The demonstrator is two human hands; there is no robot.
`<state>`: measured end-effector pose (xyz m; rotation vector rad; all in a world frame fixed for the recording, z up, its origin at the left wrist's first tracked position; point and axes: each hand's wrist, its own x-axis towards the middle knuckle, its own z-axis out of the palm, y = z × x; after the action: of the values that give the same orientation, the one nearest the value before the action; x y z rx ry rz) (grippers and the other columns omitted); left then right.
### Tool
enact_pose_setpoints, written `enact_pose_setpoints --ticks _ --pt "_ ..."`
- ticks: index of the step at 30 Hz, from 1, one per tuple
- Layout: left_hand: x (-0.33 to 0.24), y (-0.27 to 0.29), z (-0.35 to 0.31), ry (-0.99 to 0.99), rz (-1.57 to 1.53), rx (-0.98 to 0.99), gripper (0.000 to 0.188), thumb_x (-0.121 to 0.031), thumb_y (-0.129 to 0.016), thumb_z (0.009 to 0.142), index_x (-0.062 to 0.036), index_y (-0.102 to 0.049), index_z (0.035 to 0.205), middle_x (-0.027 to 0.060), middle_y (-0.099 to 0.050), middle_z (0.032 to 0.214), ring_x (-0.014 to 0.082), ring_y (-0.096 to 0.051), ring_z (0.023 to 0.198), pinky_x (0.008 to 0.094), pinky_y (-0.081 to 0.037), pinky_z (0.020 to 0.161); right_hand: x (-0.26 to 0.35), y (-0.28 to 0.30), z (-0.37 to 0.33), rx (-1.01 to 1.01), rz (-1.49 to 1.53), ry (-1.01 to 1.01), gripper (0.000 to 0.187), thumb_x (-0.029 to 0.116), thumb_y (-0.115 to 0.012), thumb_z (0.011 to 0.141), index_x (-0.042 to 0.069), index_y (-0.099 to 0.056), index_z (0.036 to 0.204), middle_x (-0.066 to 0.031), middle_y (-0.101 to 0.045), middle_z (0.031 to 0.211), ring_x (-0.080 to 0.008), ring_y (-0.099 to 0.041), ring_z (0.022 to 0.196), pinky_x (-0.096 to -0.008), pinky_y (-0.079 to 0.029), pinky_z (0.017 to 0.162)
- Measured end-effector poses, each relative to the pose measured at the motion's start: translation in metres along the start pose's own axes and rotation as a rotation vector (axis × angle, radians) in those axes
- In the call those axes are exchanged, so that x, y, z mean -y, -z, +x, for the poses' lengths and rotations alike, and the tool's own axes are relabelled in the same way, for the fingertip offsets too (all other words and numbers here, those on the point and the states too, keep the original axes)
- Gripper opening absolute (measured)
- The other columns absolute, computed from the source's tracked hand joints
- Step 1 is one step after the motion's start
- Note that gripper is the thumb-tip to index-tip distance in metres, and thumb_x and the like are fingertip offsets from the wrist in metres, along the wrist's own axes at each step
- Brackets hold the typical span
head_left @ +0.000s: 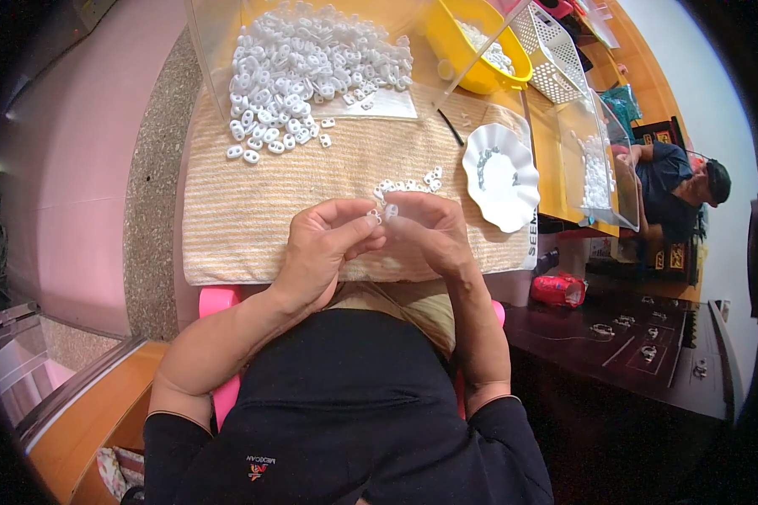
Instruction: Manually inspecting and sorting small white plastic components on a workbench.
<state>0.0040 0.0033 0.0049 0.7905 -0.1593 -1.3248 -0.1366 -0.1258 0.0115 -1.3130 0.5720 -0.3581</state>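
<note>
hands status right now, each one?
Left hand: closed, pinching a small looped piece.
Right hand: closed, pinching a small white piece.

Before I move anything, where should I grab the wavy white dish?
Probably pinch the near rim of the dish, coming from your side with the right hand once it's free. That wavy edge stands bare, while the small grey pieces lie mostly toward the far left.
</note>
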Motion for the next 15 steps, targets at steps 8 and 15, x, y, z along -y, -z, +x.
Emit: enact_pose_setpoints --ticks 8,15 --pt "0.0009 0.0008 0.0005 0.016 0.020 -0.001 0.018 -0.006 -0.065 0.087 0.0025 -0.063 0.104 0.0098 -0.068 0.090 0.0142 -0.066 0.079 0.0261 -0.056 0.076 -0.0048 0.0048 0.0004 0.035 0.048 0.032 0.029 0.002 -0.064 0.089 -0.004 -0.059 0.116 -0.0093 -0.067 0.097 -0.0151 -0.066 0.084 -0.0276 -0.056 0.073" --pt "-0.0006 -0.0011 -0.0003 0.022 0.023 -0.006 0.018 -0.005 -0.065 0.087 0.0029 -0.063 0.104 0.0104 -0.067 0.090 0.0147 -0.066 0.079 0.0266 -0.056 0.076 -0.0058 0.0055 0.0000 0.012 0.004 0.030 0.029 0.003 -0.064 0.089 -0.004 -0.060 0.117 -0.0091 -0.067 0.097 -0.0140 -0.065 0.083 -0.0268 -0.055 0.073"
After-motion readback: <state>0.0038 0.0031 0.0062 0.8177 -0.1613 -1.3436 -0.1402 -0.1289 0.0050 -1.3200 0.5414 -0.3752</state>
